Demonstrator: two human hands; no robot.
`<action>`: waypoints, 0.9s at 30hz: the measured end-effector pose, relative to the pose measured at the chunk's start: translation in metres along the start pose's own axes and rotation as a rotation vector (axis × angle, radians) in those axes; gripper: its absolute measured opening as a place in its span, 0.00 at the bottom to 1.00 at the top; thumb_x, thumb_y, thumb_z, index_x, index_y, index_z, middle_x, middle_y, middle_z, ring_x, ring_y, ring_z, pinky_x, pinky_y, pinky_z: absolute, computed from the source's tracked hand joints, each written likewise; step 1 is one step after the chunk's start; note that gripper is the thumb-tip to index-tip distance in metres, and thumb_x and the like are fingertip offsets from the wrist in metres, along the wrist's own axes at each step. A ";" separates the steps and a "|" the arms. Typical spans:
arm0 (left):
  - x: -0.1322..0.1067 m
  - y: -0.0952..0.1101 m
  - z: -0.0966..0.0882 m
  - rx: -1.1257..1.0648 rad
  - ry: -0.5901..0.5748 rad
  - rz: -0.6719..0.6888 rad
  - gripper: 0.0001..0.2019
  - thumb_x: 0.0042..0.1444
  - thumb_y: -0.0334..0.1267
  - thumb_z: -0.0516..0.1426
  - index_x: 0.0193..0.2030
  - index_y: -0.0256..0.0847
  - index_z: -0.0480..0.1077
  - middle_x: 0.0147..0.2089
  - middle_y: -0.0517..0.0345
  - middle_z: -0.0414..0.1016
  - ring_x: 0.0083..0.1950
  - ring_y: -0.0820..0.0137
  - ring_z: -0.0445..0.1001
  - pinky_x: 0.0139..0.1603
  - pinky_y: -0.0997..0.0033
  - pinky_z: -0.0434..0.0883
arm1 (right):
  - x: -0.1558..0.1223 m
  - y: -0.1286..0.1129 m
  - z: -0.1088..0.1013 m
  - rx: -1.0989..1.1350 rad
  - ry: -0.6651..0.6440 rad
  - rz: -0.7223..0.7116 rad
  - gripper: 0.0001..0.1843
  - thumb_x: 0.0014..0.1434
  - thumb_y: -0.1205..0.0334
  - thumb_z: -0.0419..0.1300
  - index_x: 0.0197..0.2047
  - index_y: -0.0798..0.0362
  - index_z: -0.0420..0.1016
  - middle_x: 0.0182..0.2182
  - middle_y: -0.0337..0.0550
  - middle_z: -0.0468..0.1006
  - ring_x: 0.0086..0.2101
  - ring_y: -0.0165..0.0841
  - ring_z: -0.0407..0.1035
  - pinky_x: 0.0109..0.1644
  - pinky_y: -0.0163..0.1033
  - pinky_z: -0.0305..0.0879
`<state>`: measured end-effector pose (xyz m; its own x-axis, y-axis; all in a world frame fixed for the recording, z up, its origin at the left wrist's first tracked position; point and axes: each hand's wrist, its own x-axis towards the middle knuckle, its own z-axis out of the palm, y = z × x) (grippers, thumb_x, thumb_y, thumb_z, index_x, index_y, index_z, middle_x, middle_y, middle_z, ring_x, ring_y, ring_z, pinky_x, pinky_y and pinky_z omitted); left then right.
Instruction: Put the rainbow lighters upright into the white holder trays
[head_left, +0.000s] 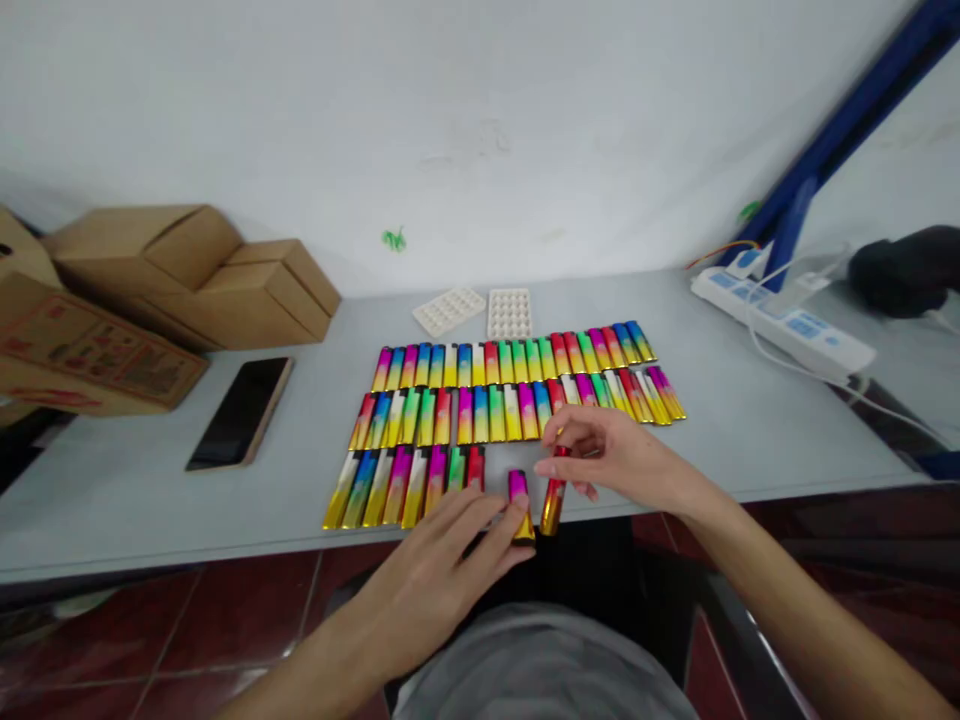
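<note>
Between the fingers of my left hand (465,545) is a purple-and-gold lighter (519,488), at the table's front edge. Just right of it, my right hand (592,450) pinches a red-and-gold lighter (553,500) by its upper part, its lower end hanging down. Three rows of shiny multicoloured lighters lie side by side beyond and to the left of my hands: a back row (499,362), a middle row (491,414) partly covered by my right hand, and a shorter front row (390,485) ending beside my left hand.
Two white moulded trays (510,314) lie behind the rows. At the left are a black-screened phone (241,412) and several cardboard boxes (247,290). A white power strip (787,322) with cables lies at the right, beside a blue metal frame (787,235) and a dark object (904,270).
</note>
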<state>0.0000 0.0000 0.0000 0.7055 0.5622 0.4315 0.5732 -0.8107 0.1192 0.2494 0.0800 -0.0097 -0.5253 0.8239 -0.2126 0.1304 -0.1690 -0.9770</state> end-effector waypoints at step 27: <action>-0.001 0.012 0.002 -0.076 -0.052 0.050 0.18 0.65 0.26 0.57 0.61 0.36 0.71 0.56 0.44 0.75 0.58 0.59 0.73 0.59 0.54 0.75 | -0.007 -0.019 0.011 -0.013 -0.178 0.025 0.21 0.59 0.48 0.68 0.52 0.50 0.82 0.28 0.39 0.81 0.24 0.29 0.75 0.31 0.35 0.75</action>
<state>0.0071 -0.0101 -0.0010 0.7542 0.5273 0.3914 0.5054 -0.8466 0.1669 0.2417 0.0714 0.0105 -0.6623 0.7106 -0.2377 0.1553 -0.1802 -0.9713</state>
